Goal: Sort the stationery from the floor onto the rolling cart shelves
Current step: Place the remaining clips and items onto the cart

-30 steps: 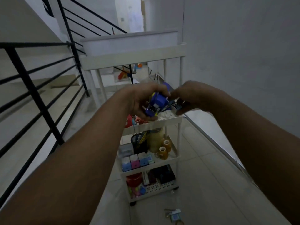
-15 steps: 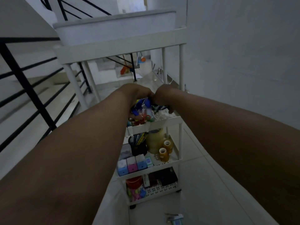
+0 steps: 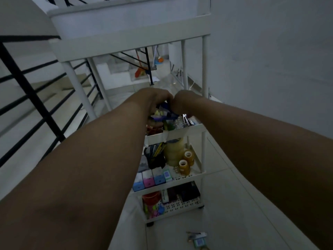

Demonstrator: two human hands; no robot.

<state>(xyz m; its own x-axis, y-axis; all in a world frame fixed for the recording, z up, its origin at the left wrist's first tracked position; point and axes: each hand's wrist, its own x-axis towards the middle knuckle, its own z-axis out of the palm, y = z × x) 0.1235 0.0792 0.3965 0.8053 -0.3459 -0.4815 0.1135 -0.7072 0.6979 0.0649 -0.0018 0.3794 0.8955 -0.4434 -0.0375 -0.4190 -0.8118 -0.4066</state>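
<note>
Both my arms reach down into the white rolling cart (image 3: 203, 98). My left hand (image 3: 155, 100) and my right hand (image 3: 183, 101) are knuckle to knuckle over its second shelf (image 3: 182, 132). Between them sits a blue stapler-like item (image 3: 166, 112) that my left hand grips; my right hand's fingers curl down beside it, their hold hidden. Lower shelves carry tape rolls (image 3: 186, 160), a black pen cup (image 3: 155, 157), small coloured boxes (image 3: 149, 179) and dark boxes (image 3: 182, 193). A small packaged item (image 3: 198, 239) lies on the floor in front of the cart.
A black stair railing (image 3: 32, 98) runs along the left. A white wall (image 3: 270, 60) stands close on the right. The cart's top tray (image 3: 129, 24) overhangs my hands. A broom and dustpan (image 3: 144, 69) lean far behind. Tiled floor (image 3: 234, 204) spreads to the cart's right.
Both hands have moved down and forward with the blue item, from above the cart's front edge to over the second shelf. The view has tilted down closer to the cart.
</note>
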